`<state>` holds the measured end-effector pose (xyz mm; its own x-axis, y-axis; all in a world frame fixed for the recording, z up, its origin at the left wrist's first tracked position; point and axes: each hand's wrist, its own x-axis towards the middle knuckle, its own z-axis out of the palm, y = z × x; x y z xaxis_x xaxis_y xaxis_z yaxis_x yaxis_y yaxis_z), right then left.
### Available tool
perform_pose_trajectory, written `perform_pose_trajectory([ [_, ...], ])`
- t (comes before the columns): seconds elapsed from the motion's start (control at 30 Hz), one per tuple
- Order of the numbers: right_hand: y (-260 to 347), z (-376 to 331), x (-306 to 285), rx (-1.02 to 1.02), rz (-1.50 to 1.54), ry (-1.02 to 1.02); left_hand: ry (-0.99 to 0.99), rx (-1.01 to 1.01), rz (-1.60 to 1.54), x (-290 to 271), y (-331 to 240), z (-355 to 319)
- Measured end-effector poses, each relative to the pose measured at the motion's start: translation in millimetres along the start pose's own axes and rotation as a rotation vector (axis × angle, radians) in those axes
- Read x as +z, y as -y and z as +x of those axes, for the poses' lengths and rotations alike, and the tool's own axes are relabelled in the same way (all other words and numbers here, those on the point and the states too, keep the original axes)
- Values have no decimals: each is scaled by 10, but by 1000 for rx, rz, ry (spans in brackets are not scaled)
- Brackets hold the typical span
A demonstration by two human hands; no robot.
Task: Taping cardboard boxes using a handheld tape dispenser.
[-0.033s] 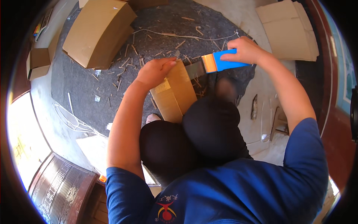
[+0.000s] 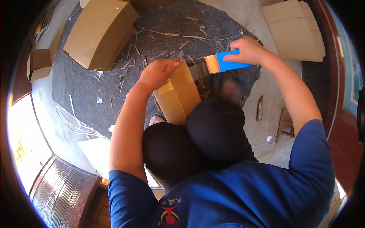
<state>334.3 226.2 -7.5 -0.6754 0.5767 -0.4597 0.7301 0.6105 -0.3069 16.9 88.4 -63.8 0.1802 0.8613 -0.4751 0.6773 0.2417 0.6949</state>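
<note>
A brown cardboard box (image 2: 176, 95) stands just in front of my knees. Over its far left edge curls my left hand (image 2: 159, 73), fingers bent and thumb along the top. My right hand (image 2: 246, 51) grips a blue tape dispenser (image 2: 230, 64) by its body, to the right of the box. At the dispenser's left end sits an orange-tan roll of tape (image 2: 212, 64). A strip of see-through tape (image 2: 198, 71) spans from the roll to the box's right side. The left fingertips are partly hidden at the edge.
Scraps and thin sticks litter a dark mat (image 2: 125, 79). At far left lies a large cardboard box (image 2: 99, 30), with a small open box (image 2: 40, 62) beyond. Flat cardboard sheets (image 2: 294, 32) are stacked at far right. White cord (image 2: 76, 121) is at left, a ribbed brown object (image 2: 62, 192) at lower left.
My right hand and the tape dispenser have shifted very slightly left, toward the box. The left hand and the box look unmoved.
</note>
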Motion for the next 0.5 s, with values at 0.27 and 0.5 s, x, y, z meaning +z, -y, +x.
perform_pose_trajectory([
  [0.27, 1068, 49, 270, 77, -97, -164, -743, 57, -543, 221, 106, -166],
  [0.5, 1166, 16, 678, -111, -35, -402, -526, -245, -1395, 485, 352, -244],
])
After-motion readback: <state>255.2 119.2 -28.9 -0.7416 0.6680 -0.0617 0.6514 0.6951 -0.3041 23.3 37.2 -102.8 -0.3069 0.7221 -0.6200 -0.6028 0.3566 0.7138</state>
